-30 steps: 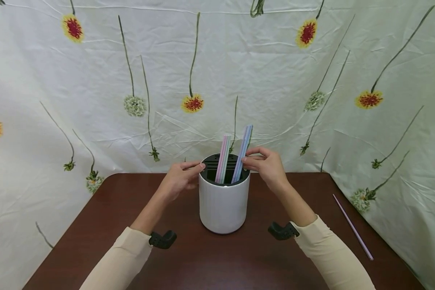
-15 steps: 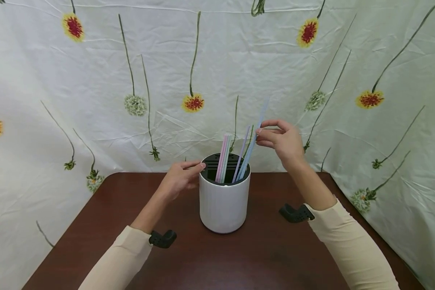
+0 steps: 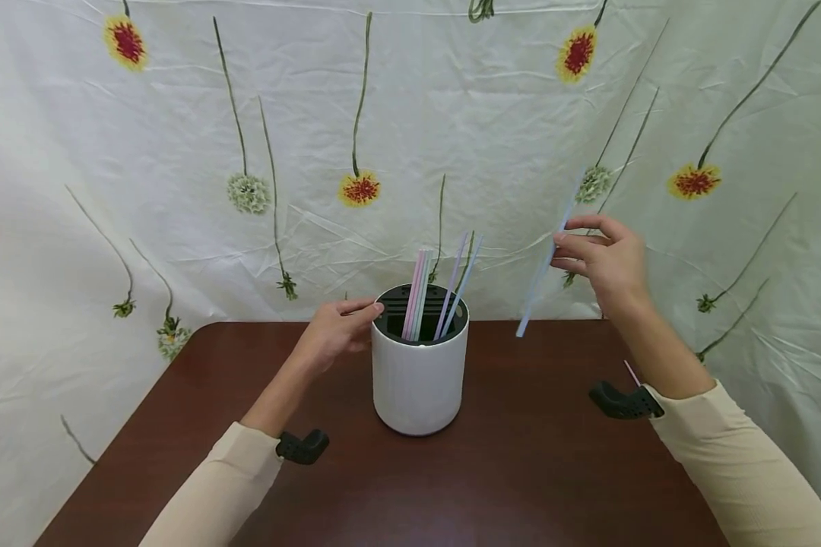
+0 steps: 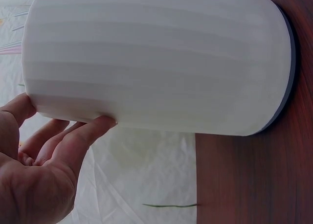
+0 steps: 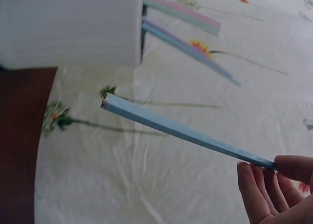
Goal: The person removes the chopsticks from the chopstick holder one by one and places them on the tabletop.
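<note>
My right hand [image 3: 609, 262] pinches a light blue chopstick [image 3: 537, 285] between thumb and fingers, up to the right of a white utensil holder [image 3: 419, 387]. This chopstick hangs tilted, its thicker end down; the right wrist view shows that end of the chopstick [image 5: 190, 134] in open air. My left hand [image 3: 331, 330] grips the holder at its upper left, thumb at the rim and fingertips against the white wall [image 4: 156, 77]. Out of the holder's black slotted top lean pink and pale green chopsticks [image 3: 416, 296], plus a purple one [image 3: 452, 281] and a blue one [image 3: 468, 273].
A lone pinkish-purple stick [image 3: 632, 372] lies on the dark brown table [image 3: 520, 471] at the right, mostly hidden behind my right forearm. A white flowered cloth [image 3: 301, 137] hangs behind the table and round its sides.
My right hand has drawn the light blue chopstick up out of the holder and carried it to the right. The left hand has stayed at the holder's rim.
</note>
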Available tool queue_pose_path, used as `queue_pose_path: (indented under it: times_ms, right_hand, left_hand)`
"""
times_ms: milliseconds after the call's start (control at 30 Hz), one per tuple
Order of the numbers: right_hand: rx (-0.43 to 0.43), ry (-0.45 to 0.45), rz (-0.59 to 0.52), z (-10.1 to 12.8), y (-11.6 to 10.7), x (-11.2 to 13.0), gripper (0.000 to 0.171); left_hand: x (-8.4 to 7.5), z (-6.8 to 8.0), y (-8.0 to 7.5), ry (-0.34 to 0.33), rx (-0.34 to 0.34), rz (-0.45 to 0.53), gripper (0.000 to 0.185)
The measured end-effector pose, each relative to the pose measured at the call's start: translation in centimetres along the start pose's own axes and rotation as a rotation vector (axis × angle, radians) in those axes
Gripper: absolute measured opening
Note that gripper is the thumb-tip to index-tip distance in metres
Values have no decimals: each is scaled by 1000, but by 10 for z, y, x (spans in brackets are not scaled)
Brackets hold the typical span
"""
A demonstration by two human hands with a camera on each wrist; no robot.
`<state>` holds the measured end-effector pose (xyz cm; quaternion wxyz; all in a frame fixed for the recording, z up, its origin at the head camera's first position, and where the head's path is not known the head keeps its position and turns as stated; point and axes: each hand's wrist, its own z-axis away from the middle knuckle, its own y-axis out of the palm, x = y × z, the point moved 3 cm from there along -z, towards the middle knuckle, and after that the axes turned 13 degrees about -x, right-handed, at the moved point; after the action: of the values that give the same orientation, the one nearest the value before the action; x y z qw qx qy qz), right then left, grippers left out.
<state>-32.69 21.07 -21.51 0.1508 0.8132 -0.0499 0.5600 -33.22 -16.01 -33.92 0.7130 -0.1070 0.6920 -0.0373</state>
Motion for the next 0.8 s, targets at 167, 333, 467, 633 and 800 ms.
queue_pose_path:
  times_ms: [167,333,467,633,800]
  right_hand:
    - [-16,16,84,-3,-35,-13,18]
    - [-32,61,235,-4,-72,-32,25]
    - [-49,46,477,-5,-99,-50,34]
    - [-45,47,702,-3,-136,-77,42]
    - [-45,84,800,-3,-166,-106,40]
  left_hand:
    - [-1,0,-1,-5,0,-4,62]
    - [-1,0,-1,-10,2,10,62]
    - [-1,0,-2,-2,1,5,61]
    - [0,0,0,-1,1,-1,60]
    - [-1,0,-1,-3,-5,-7,60]
